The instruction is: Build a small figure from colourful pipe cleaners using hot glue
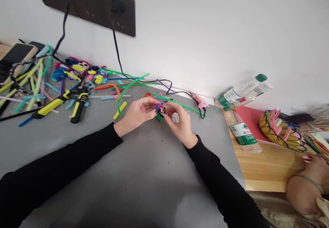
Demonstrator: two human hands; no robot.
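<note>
My left hand (135, 115) and my right hand (182, 123) meet over the middle of the grey table mat (151, 173). Their fingertips pinch a small pipe-cleaner piece (159, 108) in purple, with bits of yellow and red; fingers cover much of it. A clear faceted item (175, 117) shows by my right palm, and I cannot tell whether it is touched. Behind both hands lie long green pipe cleaners (177, 102). To the left of my left hand is a short yellow pipe cleaner (120, 110).
Yellow-black pliers (79, 105), loose pipe cleaners, pipe-cleaner figures (81, 66) and phones (19, 58) crowd the left. A corded pink glue gun (201, 100) lies by the wall. Plastic bottles (243, 132) and a yellow basket (272, 132) sit right, near another person's hand (315, 168).
</note>
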